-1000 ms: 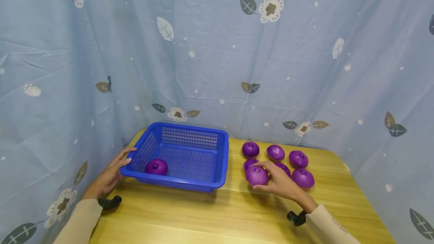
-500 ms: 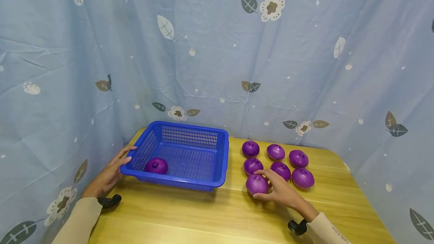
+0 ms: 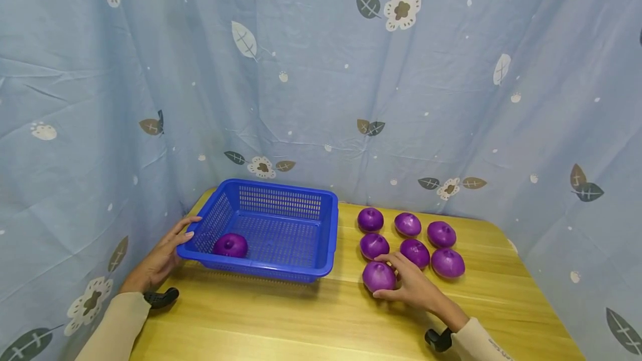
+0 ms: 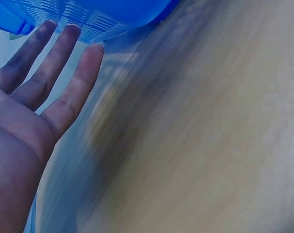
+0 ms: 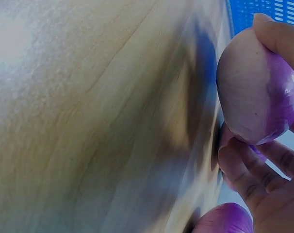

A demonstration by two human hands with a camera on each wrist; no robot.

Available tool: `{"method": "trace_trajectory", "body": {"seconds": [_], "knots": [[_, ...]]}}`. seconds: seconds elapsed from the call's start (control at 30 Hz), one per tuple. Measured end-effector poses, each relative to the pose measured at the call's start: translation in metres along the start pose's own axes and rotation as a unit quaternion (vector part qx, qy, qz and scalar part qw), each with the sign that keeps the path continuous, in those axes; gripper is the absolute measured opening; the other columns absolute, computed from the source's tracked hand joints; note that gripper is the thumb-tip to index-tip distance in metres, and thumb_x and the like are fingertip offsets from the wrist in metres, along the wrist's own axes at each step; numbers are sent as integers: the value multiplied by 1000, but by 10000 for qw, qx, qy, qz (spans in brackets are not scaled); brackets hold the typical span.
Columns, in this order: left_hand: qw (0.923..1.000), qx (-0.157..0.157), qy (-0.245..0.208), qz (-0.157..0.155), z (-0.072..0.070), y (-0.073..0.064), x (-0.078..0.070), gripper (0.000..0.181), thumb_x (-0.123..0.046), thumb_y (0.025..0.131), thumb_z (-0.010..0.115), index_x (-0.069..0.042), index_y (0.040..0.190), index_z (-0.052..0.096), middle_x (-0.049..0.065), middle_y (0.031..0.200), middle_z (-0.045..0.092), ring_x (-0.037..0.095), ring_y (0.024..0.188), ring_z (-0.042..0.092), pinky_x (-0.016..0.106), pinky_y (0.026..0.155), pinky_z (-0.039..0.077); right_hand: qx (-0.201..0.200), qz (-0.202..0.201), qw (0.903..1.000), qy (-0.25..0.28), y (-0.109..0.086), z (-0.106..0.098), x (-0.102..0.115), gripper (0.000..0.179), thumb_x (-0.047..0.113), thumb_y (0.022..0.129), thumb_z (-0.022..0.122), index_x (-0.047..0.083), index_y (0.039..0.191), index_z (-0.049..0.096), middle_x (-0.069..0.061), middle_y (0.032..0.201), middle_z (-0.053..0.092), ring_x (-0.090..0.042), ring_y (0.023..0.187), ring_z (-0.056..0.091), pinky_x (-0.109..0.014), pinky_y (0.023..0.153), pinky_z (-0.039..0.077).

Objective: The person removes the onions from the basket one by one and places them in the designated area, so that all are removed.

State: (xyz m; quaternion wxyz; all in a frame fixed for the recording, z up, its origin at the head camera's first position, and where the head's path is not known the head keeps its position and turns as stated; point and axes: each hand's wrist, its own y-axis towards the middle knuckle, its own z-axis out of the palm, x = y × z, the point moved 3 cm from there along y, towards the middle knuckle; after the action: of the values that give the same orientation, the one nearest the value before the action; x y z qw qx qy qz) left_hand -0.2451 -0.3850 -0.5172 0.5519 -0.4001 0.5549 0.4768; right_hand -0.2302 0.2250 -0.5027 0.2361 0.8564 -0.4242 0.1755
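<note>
In the head view my right hand (image 3: 413, 284) pinches a purple onion (image 3: 378, 277) between thumb and fingers at the front of a group of onions. The right wrist view shows this onion (image 5: 251, 87) from its pale underside, close to the tabletop, with the thumb over one side. My left hand (image 3: 163, 252) rests at the left end of a blue plastic basket (image 3: 331, 238), fingertips on the rim. Three straight fingers (image 4: 72, 90) reach to the basket's slotted wall in the left wrist view. One onion (image 3: 230, 245) lies inside the basket, at its front left.
Several more purple onions (image 3: 408, 225) stand on the wooden table (image 3: 281, 322) behind and right of the right hand. A blue patterned curtain (image 3: 301, 71) closes off the back and sides. Each wrist wears a black device (image 3: 161, 298).
My right hand has moved lower and toward me with the onion, which has come down in front of the others. The left hand and the basket have stayed in place.
</note>
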Motion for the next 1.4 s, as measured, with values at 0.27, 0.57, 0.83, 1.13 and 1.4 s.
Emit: {"method": "trace_trajectory", "body": {"seconds": [0.27,0.57,0.83,1.13,1.4], "knots": [[10000,-42,7,-55,2,-1,-1,45,-23,112,43,-27,156,37,0,143,35,15,112,65,34,90,57,-109,-211,9994,-271,-2,4,2,71,60,79,82,21,135,59,8,129,58,-13,105,54,-35,83,54],[10000,27,26,22,0,-4,-2,45,-22,112,42,-26,157,36,-2,144,36,15,112,65,33,90,57,-113,-263,9986,-450,0,-2,5,74,58,79,84,19,137,61,5,126,60,-17,104,54,-37,83,52],[9999,94,10,71,2,-1,-3,45,-22,112,42,-24,156,37,-3,147,32,14,114,64,32,90,57,-64,-80,9998,-194,13,-29,10,70,51,83,83,17,140,61,-2,121,65,-19,98,52,-34,78,49],[9998,25,174,-128,2,-1,-4,46,-26,112,43,-24,157,34,6,157,19,16,114,63,33,90,56,-330,-381,9987,-73,46,-43,23,65,52,84,82,18,137,64,0,123,66,-22,94,57,-35,76,53],[9999,116,39,52,3,-1,-5,44,-22,112,42,-22,155,36,4,151,28,18,114,64,32,89,57,-292,-867,9955,249,87,-36,45,61,49,86,82,22,136,62,4,126,65,-22,112,58,-50,91,54]]}}
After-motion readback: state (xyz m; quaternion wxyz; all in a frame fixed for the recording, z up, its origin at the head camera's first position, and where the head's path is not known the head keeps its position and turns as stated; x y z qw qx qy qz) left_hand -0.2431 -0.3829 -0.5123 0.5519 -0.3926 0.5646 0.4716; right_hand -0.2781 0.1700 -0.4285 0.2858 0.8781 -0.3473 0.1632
